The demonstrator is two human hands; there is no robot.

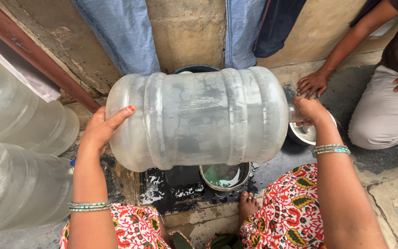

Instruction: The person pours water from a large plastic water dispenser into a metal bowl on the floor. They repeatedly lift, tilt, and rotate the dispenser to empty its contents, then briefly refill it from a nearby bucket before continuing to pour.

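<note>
Two hands carry the load: you hold a large ribbed jug of cloudy translucent plastic [199,117] on its side, level, in the air above the wet black ground [180,186]. Your left hand [101,129] lies flat against the jug's base end with the fingers spread open and pressed to the plastic, the thumb with its orange-painted nail reaching up across the rim of the base. Your right hand [310,110] is closed around the jug's narrow neck at the other end — the fingers wrap it so fully that the mouth itself is hidden. Directly under the jug sits a round steel bowl [223,176] holding something green, and your bare toes [248,203] rest just beside it. Below the right hand, a second steel vessel [302,133] stands on the ground, partly covered by your wrist. Behind the jug, the dark rim of a round basin [195,68] peeks out at the foot of the wall. To your left, two more big translucent plastic jugs [19,152] lie stacked, well apart from the one you hold. On the right, another person crouches — one hand [313,84] planted on the ground near your right hand, not touching it.
</note>
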